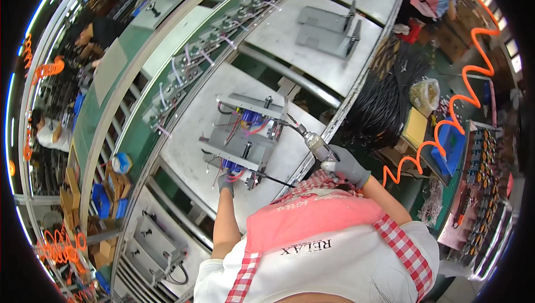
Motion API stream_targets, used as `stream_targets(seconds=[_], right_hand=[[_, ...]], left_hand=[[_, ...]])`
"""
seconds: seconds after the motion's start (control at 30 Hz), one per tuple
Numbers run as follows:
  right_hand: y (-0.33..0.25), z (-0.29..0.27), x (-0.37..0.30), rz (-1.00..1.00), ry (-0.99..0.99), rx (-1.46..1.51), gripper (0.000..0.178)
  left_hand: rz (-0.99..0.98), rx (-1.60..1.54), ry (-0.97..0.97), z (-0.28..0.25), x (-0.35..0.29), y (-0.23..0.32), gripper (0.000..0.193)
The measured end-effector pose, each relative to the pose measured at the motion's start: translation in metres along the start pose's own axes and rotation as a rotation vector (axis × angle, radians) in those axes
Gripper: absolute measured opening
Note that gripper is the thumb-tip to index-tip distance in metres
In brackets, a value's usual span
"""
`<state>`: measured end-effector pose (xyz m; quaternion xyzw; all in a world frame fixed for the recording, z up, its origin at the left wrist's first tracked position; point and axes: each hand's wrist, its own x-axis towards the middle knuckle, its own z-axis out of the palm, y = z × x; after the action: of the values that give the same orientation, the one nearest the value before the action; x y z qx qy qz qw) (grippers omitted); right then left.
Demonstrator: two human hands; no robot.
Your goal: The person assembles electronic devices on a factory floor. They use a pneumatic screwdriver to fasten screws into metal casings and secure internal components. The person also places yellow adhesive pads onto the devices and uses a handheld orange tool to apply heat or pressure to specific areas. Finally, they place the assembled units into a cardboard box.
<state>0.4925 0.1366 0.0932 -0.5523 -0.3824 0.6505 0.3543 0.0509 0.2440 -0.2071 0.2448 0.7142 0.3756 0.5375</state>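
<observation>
Two gloved hands are working apart. Left hand (225, 183) is sitting at the near edge of the nearer metal assembly (234, 156); grip cannot be made out. Right hand (349, 167), to that assembly's right, is clasping a driver (317, 146), its tip pointing toward the farther assembly (251, 106). Both are lying on a white pallet (192, 119). Beyond, gray brackets (317, 44) are resting on another pallet (273, 41).

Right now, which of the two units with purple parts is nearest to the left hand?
The picture's lower unit, beside the left hand; the upper unit lies farther away.
</observation>
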Motion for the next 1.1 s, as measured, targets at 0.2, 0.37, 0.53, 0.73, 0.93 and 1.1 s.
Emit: stream_targets(seconds=[0.2, 0.37, 0.53, 0.73, 0.93, 1.1], right_hand=[[0.042, 0.009, -0.054, -0.035, 0.260, 0.143, 0.029], [0.064, 0.013, -0.091, 0.082, 0.357, 0.159, 0.026], [0.084, 0.025, -0.104, 0.054, 0.335, 0.205, 0.028], [0.084, 0.058, -0.104, -0.041, 0.245, -0.003, 0.036], [0.094, 0.070, -0.111, 0.022, 0.120, -0.243, 0.038], [0.097, 0.089, -0.107, 0.167, 0.020, -0.161, 0.035]], left_hand=[[0.059, -0.037, -0.041, 0.015, 0.010, -0.016, 0.048], [-0.407, -0.204, -0.138, -0.007, -0.140, 0.031, 0.035], [-0.718, -0.713, -0.141, -0.026, -0.224, 0.016, 0.041], [-0.502, -0.950, -0.383, 0.055, -0.234, 0.041, 0.041], [0.049, 0.071, -0.770, 0.090, -0.241, 0.007, 0.039], [-0.406, -0.440, -0.561, 0.010, -0.208, -0.068, 0.029]])
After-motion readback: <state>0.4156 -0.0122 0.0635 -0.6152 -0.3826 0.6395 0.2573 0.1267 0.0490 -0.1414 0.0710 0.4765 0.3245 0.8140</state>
